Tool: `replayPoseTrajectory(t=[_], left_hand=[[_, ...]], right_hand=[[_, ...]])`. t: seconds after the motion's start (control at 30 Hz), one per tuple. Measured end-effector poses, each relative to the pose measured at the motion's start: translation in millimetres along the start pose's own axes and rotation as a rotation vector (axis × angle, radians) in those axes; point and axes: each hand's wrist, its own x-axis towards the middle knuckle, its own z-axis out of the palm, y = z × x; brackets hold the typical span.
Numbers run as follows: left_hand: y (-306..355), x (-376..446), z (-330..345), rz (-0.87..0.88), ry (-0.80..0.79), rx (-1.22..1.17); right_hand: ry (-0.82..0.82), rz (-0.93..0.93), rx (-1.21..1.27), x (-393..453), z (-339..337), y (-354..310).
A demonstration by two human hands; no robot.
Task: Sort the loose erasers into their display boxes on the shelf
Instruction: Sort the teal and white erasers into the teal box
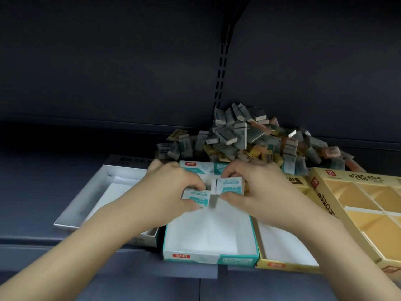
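Note:
A heap of loose erasers (245,137) in grey, teal, yellow and orange sleeves lies at the back of the dark shelf. In front stands a teal-edged display box (208,255) with a white floor. Over its far end my left hand (171,190) pinches a teal-and-white eraser (195,197). My right hand (258,190) grips another teal-and-white eraser (230,186) beside it. A small grey eraser end (213,200) shows between the two hands.
A white display box (95,192) stands to the left, partly under my left forearm. To the right are a yellow box (286,265) with a white floor and a yellow divided box (368,205). The shelf's front edge (65,244) runs below.

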Motion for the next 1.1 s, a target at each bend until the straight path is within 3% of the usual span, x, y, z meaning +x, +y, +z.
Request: replayPoseTrajectory(t=[0.37,0.73,1.1], left_hand=[[-1.8,-2.3,6.5,0.001,0.021,0.186],[-8.1,2.2,3.0,0.019,0.075,0.090],[-6.4,8.4,3.5,-0.017,-0.003,0.082]], right_hand=[[-0.152,-0.002,-0.195,-4.5,-0.1,-2.8],[-0.093,-0.014,-0.265,-6.5,-1.7,-3.9],[-0.031,0.049,-0.356,-6.4,4.8,-8.4]])
